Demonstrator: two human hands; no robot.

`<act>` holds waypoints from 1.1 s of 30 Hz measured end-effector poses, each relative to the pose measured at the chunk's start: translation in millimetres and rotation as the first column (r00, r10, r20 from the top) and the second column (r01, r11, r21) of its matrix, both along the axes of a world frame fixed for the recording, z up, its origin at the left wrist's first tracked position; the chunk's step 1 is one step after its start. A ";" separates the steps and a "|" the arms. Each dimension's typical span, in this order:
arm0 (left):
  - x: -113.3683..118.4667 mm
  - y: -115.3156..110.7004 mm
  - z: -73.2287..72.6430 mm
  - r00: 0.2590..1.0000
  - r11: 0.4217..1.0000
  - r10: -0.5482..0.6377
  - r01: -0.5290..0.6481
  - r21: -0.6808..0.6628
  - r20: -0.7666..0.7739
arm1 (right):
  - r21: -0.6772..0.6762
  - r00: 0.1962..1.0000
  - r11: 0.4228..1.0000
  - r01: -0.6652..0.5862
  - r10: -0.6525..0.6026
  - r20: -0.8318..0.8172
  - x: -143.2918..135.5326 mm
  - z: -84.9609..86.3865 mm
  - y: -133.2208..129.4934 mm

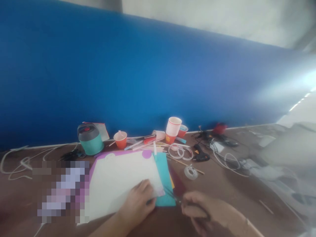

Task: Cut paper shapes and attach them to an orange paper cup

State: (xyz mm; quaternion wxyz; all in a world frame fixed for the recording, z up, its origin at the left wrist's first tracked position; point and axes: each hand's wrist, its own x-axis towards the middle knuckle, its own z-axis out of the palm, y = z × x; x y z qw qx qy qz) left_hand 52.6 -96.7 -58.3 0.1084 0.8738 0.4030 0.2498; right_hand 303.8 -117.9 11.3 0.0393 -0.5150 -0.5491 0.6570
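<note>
A large white sheet of paper (118, 174) lies tilted on the table, over purple and teal paper (164, 164). Curled over its lower right edge is my left hand (138, 200), fingers bent on top and thumb near the edge; a small dark gap shows between them. My right hand (197, 207) is closed round the handles of scissors (170, 191). The blades point left, close to the sheet's lower right corner and over the teal paper. Blur hides whether they touch it. A pale purple patch (161, 192) marks that corner, and a purple circle (146, 154) the upper right.
A teal container with a dark lid (91, 141), an orange cup (120, 140) and stacked paper cups (173, 128) stand along the blue wall. Right of the paper are a tape roll (191, 172), a glue gun (200, 153) and cables (229, 161). A blurred area covers the left.
</note>
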 end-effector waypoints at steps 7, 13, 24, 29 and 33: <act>-3.2 -2.5 7.3 0.995 0.998 0.050 -0.047 -0.039 0.092 | -0.168 0.960 0.947 -0.272 0.278 0.016 28.0 -10.4 79.4; -5.6 -3.9 10.5 0.987 0.998 0.019 -0.009 -0.061 0.161 | -0.266 0.915 0.877 -0.401 0.399 -0.067 4.7 -13.4 118.2; -6.3 -0.7 20.5 0.989 0.999 -0.038 0.043 -0.031 0.143 | -0.249 0.820 0.796 -0.551 0.572 0.011 -13.4 -13.2 155.0; -5.6 0.5 13.0 0.987 0.987 0.065 -0.042 -0.158 0.146 | -0.258 0.802 0.773 -0.580 0.597 -0.014 -16.0 -18.6 158.0; -4.3 2.3 9.4 0.983 0.977 0.096 -0.062 -0.206 0.159 | -0.242 0.824 0.799 -0.551 0.566 -0.009 -14.3 -24.7 155.7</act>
